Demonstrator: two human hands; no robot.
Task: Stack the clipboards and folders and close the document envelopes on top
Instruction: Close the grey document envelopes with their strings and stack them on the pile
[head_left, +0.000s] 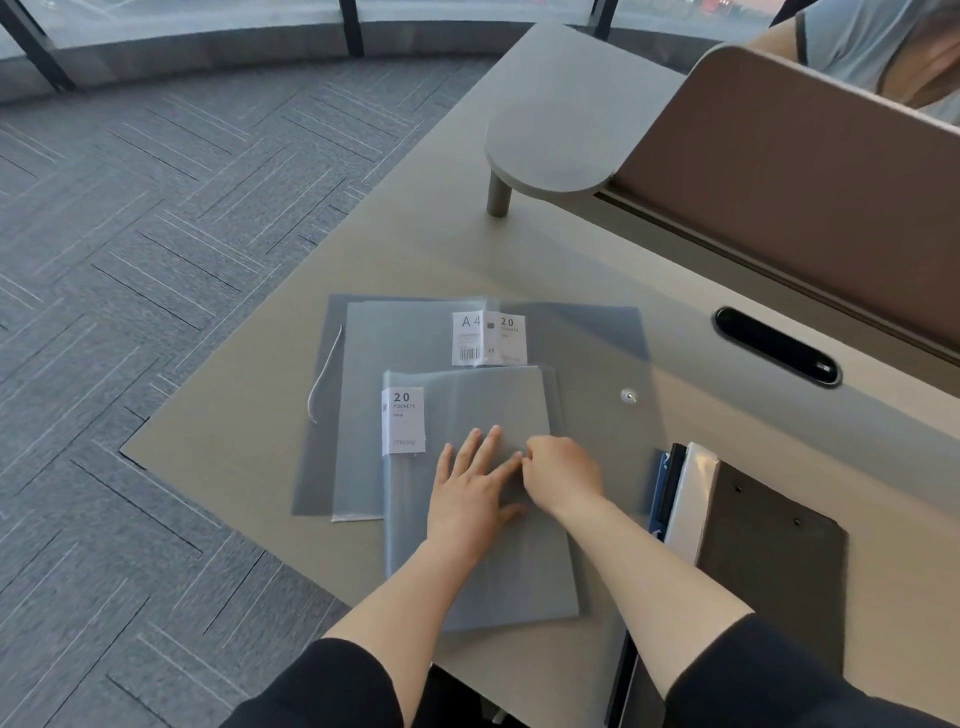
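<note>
**Two hands on the top folder**

Both hands rest on the top folder at lower centre of the frame. Left hand lies flat, fingers spread, holding nothing. Right hand is curled just beside it, fingertips seemingly pinching the cover, though the view is too poor to be sure. Beneath lie a second folder and an envelope with a snap. Clipboard lies at lower right on the desk.
</note>
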